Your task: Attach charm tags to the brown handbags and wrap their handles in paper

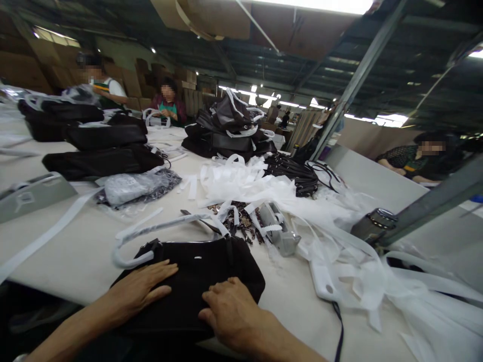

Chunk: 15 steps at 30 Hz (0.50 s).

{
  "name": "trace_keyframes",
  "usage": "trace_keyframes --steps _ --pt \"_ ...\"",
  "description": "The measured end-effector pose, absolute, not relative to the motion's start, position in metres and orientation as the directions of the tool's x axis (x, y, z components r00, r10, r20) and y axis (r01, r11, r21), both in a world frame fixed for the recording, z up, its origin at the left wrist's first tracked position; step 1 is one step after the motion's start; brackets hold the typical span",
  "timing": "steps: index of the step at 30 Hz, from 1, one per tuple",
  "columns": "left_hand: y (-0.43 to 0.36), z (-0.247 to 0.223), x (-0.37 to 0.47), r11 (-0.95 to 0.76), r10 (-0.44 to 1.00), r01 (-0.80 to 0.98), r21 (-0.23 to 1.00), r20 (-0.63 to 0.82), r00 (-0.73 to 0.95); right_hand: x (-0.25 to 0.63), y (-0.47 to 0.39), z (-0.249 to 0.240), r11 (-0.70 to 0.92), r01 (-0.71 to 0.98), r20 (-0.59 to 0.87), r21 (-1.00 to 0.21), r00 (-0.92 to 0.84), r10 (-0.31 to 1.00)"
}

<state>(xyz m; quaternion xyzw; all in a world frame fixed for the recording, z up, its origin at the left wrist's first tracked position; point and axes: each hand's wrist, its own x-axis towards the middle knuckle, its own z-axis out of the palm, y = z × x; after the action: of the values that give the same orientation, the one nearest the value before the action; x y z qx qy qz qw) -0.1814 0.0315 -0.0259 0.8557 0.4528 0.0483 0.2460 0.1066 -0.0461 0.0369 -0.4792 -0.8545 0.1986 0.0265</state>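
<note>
A black handbag (184,281) lies in front of me at the table's near edge, its handle wrapped in white strip (151,231) and looping up over its far side. On the left part of its front panel rests my left hand (145,284), flat, fingers stretched out and thumb apart. My right hand (232,309) touches the right part of the panel, with fingers bent and the thumb a little apart. Neither hand appears to grasp anything. Just beyond the bag is a heap of small metal hardware (245,221), next to a grey tape dispenser (275,229).
Stacked black bags (101,136) and a plastic-wrapped packet (138,187) lie at left. Another bag pile (230,125) stands behind white strips (241,178) and black straps (292,173). A dark flask (375,223) stands by a slanted metal post (358,80). Several people sit farther off.
</note>
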Motion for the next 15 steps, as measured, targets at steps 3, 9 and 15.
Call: trace_keyframes --steps 3,9,15 --pt "0.039 -0.023 -0.194 -0.47 0.785 0.745 0.473 -0.161 0.598 0.13 -0.033 0.051 0.327 0.706 -0.098 -0.628 -0.488 0.867" --pt "0.065 -0.006 -0.197 -0.474 0.775 0.76 0.444 -0.199 0.6 0.222 0.02 0.062 0.017 0.86 0.133 -0.511 0.059 0.989" --pt "0.08 0.003 -0.192 -0.45 0.806 0.816 0.363 -0.229 0.546 0.255 0.042 0.035 -0.261 0.956 -0.086 -0.132 0.252 0.964"
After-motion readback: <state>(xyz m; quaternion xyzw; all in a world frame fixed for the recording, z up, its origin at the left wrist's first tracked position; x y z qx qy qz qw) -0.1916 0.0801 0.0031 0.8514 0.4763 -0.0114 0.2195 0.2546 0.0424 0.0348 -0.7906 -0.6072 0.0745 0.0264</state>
